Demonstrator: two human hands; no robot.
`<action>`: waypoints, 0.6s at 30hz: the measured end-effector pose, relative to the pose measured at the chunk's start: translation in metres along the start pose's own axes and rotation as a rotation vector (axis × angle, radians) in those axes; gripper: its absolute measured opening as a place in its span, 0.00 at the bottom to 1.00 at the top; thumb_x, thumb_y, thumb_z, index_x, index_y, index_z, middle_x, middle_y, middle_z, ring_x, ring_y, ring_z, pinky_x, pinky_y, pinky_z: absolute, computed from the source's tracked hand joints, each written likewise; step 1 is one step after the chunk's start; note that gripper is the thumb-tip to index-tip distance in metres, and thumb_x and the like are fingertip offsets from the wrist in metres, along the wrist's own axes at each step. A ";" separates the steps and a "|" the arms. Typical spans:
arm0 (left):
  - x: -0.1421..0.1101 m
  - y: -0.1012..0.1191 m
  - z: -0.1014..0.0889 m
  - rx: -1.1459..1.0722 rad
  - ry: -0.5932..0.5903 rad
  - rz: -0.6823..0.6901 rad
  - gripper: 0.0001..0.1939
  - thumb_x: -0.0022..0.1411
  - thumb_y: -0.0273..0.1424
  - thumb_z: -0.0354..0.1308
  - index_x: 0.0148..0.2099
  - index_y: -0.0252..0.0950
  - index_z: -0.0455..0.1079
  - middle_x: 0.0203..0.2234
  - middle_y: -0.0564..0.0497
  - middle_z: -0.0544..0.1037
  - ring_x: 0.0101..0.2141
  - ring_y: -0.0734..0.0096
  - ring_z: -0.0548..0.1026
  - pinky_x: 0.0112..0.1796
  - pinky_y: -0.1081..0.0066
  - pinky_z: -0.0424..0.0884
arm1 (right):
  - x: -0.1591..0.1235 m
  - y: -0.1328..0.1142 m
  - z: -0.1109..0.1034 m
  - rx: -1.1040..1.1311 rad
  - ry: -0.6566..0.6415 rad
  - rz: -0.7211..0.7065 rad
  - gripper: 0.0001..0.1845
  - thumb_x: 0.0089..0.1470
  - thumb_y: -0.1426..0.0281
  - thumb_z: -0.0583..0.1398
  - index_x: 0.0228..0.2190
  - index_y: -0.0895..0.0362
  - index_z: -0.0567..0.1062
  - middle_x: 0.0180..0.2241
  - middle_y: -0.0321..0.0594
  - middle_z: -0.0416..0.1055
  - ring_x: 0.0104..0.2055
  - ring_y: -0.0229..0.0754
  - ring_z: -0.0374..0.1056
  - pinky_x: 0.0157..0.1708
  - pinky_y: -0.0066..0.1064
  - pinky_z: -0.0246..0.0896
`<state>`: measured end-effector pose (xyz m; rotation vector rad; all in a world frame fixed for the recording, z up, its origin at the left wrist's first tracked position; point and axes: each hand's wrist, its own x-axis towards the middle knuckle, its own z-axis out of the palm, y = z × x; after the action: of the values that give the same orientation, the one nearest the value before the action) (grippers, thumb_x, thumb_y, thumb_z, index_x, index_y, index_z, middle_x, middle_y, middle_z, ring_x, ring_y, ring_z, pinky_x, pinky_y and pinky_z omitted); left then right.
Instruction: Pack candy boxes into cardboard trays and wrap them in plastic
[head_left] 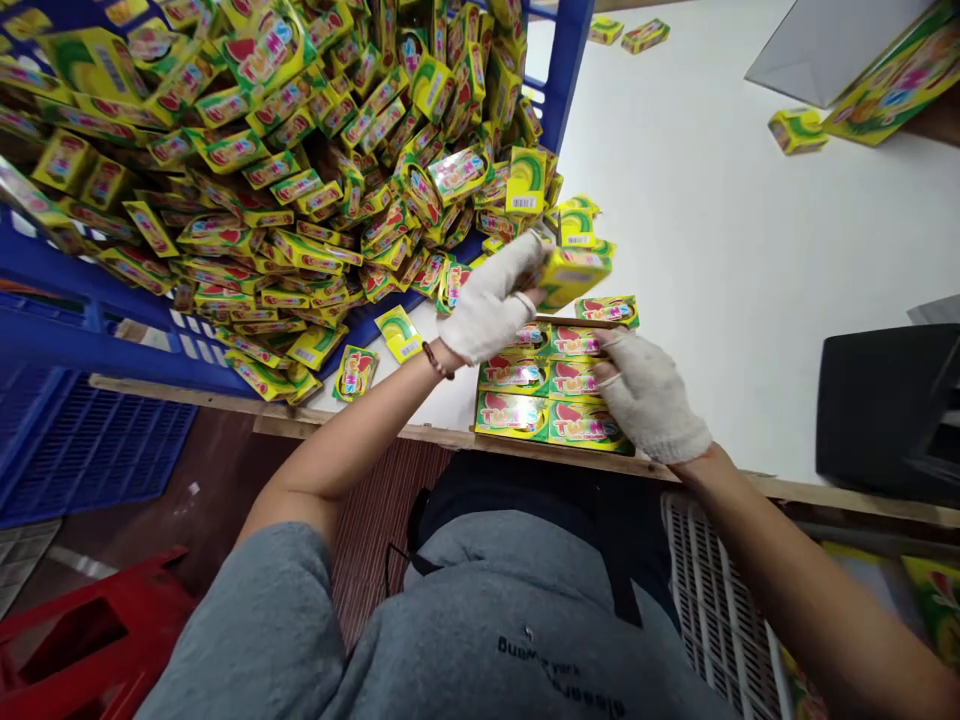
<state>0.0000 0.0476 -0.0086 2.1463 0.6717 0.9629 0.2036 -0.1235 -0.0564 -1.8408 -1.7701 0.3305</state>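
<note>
My left hand [491,305], in a white glove with bare fingertips, is closed on a small yellow-green candy box [576,275], slightly blurred, above the far edge of a shallow carton. Inside that carton [475,412] lie several small boxes marked "TWINS" [514,412], flat in two columns. My right hand [649,390], gloved the same way, rests at the carton's right side, its fingertips spread on the boxes there. Another candy box [611,310] lies just beyond the carton. More loose boxes [577,220] are heaped past my left hand.
A blue plastic crate [574,60] tips toward me on the left, spilling a large pile of candy boxes [300,190]. A black device [877,410] stands at the right of the white table [697,220]. A larger display carton [885,80] is at back right. Below left is a red stool [97,630].
</note>
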 end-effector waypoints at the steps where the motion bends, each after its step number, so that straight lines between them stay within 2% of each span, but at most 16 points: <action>1: -0.013 0.011 0.002 0.054 -0.027 0.105 0.21 0.71 0.26 0.54 0.63 0.41 0.76 0.50 0.47 0.82 0.55 0.58 0.82 0.57 0.51 0.81 | 0.000 -0.002 -0.006 0.196 0.031 0.101 0.34 0.74 0.51 0.49 0.64 0.57 0.77 0.60 0.59 0.80 0.63 0.63 0.76 0.63 0.60 0.71; 3: -0.037 0.032 0.013 0.169 -0.114 0.325 0.16 0.76 0.29 0.55 0.59 0.44 0.78 0.45 0.47 0.82 0.48 0.60 0.83 0.51 0.54 0.83 | 0.002 -0.007 -0.021 0.601 -0.036 0.314 0.36 0.72 0.44 0.50 0.65 0.54 0.75 0.56 0.55 0.83 0.53 0.57 0.81 0.53 0.52 0.78; 5: -0.060 0.046 0.029 0.251 -0.194 0.513 0.12 0.78 0.31 0.55 0.55 0.45 0.79 0.42 0.47 0.83 0.44 0.60 0.83 0.48 0.56 0.84 | 0.006 -0.012 -0.037 0.852 -0.233 0.445 0.37 0.67 0.41 0.58 0.63 0.51 0.77 0.53 0.50 0.85 0.47 0.54 0.82 0.44 0.45 0.80; 7: -0.076 0.050 0.042 0.279 -0.245 0.608 0.11 0.79 0.33 0.55 0.56 0.45 0.78 0.46 0.45 0.84 0.48 0.59 0.84 0.49 0.55 0.85 | 0.010 -0.014 -0.050 0.829 -0.387 0.445 0.35 0.58 0.43 0.67 0.57 0.52 0.83 0.52 0.47 0.86 0.47 0.54 0.82 0.43 0.43 0.80; 9: -0.086 0.041 0.043 0.278 -0.227 0.597 0.14 0.80 0.40 0.57 0.61 0.43 0.76 0.53 0.42 0.83 0.53 0.58 0.83 0.52 0.54 0.85 | 0.014 -0.011 -0.057 0.634 -0.437 0.378 0.30 0.56 0.48 0.70 0.52 0.53 0.87 0.50 0.46 0.87 0.47 0.55 0.82 0.46 0.44 0.80; 11: -0.086 0.022 0.029 0.293 -0.141 0.497 0.21 0.80 0.47 0.56 0.64 0.40 0.73 0.56 0.39 0.81 0.55 0.56 0.82 0.53 0.53 0.84 | 0.015 -0.007 -0.057 0.435 -0.471 0.302 0.26 0.60 0.51 0.66 0.50 0.54 0.88 0.48 0.47 0.87 0.46 0.56 0.82 0.48 0.46 0.80; 13: -0.078 -0.002 0.005 0.359 -0.015 0.305 0.19 0.80 0.45 0.55 0.62 0.39 0.72 0.54 0.40 0.80 0.54 0.55 0.82 0.53 0.52 0.84 | 0.013 -0.004 -0.050 0.284 -0.498 0.190 0.23 0.64 0.55 0.62 0.50 0.53 0.89 0.48 0.47 0.87 0.46 0.56 0.83 0.47 0.46 0.80; 16: -0.057 -0.035 -0.032 0.551 0.102 -0.135 0.11 0.74 0.36 0.60 0.55 0.40 0.74 0.51 0.42 0.79 0.54 0.53 0.81 0.55 0.54 0.80 | 0.003 -0.005 -0.031 0.101 -0.425 -0.096 0.20 0.68 0.61 0.59 0.49 0.52 0.89 0.48 0.48 0.87 0.47 0.54 0.82 0.49 0.44 0.78; 18: -0.042 -0.050 -0.046 0.664 0.075 -0.440 0.14 0.71 0.35 0.63 0.56 0.38 0.74 0.53 0.38 0.78 0.55 0.48 0.80 0.56 0.54 0.78 | -0.008 -0.010 -0.019 -0.023 -0.332 -0.273 0.19 0.72 0.63 0.57 0.47 0.53 0.88 0.46 0.49 0.86 0.46 0.53 0.81 0.48 0.44 0.76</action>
<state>-0.0697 0.0681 -0.0423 2.3455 1.5995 0.6279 0.2042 -0.1353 -0.0371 -1.5991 -2.2276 0.5340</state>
